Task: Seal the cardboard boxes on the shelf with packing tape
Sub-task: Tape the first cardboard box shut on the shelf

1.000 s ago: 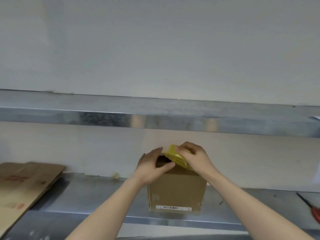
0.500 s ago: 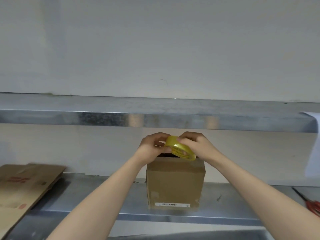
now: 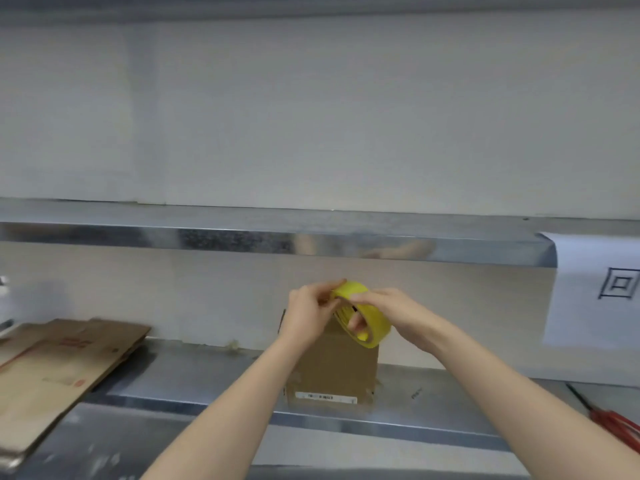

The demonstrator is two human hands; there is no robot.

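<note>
A small brown cardboard box (image 3: 341, 372) with a white barcode label on its front stands upright on the lower metal shelf (image 3: 433, 407). Above its top, my right hand (image 3: 388, 311) holds a yellow roll of packing tape (image 3: 363, 315), fingers through its core. My left hand (image 3: 310, 315) pinches at the roll's upper left edge, where the tape end is. Both hands hide the box's top, so its flaps cannot be seen.
Flattened cardboard boxes (image 3: 52, 372) lie on the shelf at the left. Red-handled scissors (image 3: 616, 424) rest at the right end. An upper metal shelf (image 3: 242, 233) runs overhead, and a white paper sheet (image 3: 595, 292) hangs at the right.
The roll has tilted upright in my right hand and both hands have lifted slightly off the box. My left hand moved from the box top to pinching the roll's edge.
</note>
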